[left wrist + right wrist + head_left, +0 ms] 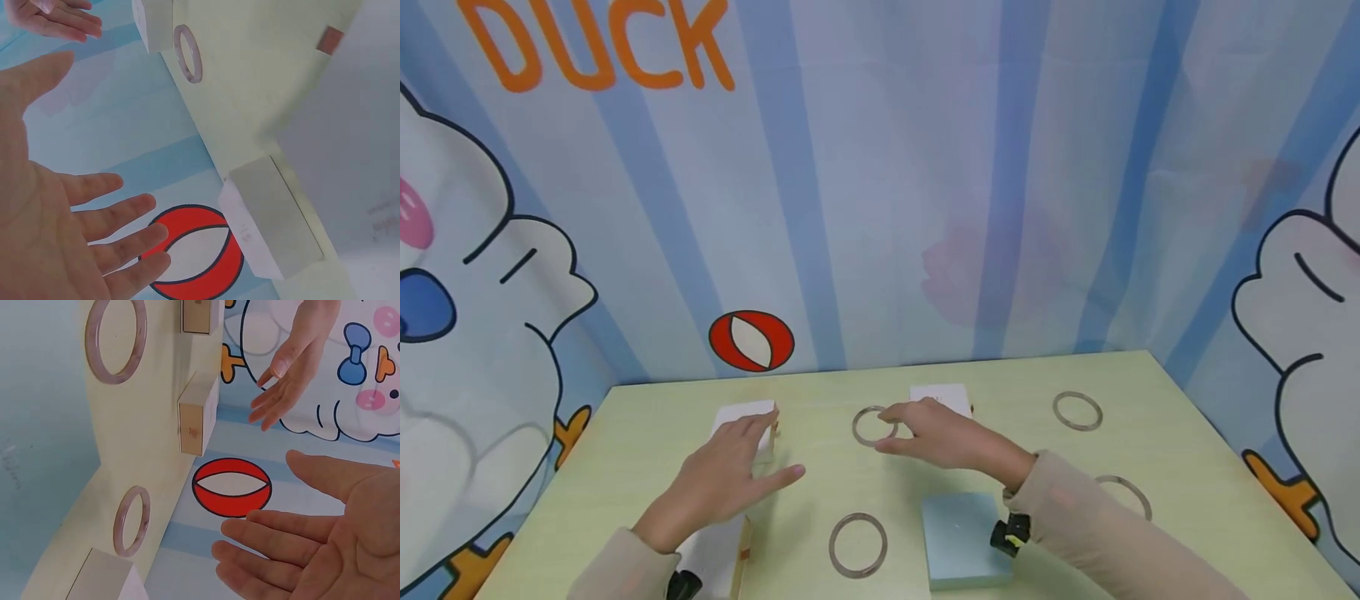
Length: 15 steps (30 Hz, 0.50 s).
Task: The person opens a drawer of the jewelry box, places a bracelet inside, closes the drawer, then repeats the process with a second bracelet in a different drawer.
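My left hand (718, 475) hovers with fingers straight and thumb spread, above the left side of the table and holding nothing. Under and just past it stand two small white boxes, a far one (743, 410) and a near one (711, 557), the near partly hidden by the wrist. My right hand (943, 437) is also free of any object, thumb apart from the fingers. Its fingertips overlap the edge of a greyish-purple bangle (856, 429) in the head view. In the right wrist view, the open palm (337, 544) is apart from a bangle (119, 528).
Another bangle (832, 546) lies front centre, one (1056, 408) far right, and one (1141, 493) partly behind the right sleeve. A light blue box (966, 537) sits below the right wrist. A third white box (940, 393) stands behind the right hand. A striped curtain (895, 208) backs the table.
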Each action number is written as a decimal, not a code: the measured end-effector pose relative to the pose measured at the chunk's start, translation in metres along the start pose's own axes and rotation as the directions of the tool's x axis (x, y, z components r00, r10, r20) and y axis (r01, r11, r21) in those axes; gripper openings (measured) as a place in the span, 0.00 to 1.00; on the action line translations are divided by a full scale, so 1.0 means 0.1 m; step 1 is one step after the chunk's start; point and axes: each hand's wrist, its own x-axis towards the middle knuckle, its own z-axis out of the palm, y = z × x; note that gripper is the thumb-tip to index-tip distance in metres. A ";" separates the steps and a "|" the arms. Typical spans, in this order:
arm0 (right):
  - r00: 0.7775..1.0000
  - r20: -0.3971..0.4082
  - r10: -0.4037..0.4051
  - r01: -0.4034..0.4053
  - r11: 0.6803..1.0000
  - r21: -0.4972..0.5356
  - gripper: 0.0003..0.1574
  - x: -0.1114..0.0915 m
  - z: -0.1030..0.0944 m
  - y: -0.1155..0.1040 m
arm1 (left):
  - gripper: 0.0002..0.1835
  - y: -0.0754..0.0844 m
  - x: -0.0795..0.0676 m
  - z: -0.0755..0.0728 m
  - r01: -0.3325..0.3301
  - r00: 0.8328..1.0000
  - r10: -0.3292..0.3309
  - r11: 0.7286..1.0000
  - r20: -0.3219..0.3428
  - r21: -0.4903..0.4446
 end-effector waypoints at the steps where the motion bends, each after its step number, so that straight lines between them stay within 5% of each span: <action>1: 1.000 0.007 -0.005 0.005 1.000 0.002 0.30 0.01 0.01 -0.02 | 0.53 -0.01 -0.02 0.00 0.007 1.000 -0.007 1.000 0.006 0.005; 15: 0.989 0.108 -0.100 0.095 0.994 0.046 0.17 0.16 0.19 -0.26 | 0.57 -0.20 -0.26 -0.01 0.091 0.992 -0.092 0.996 0.085 0.024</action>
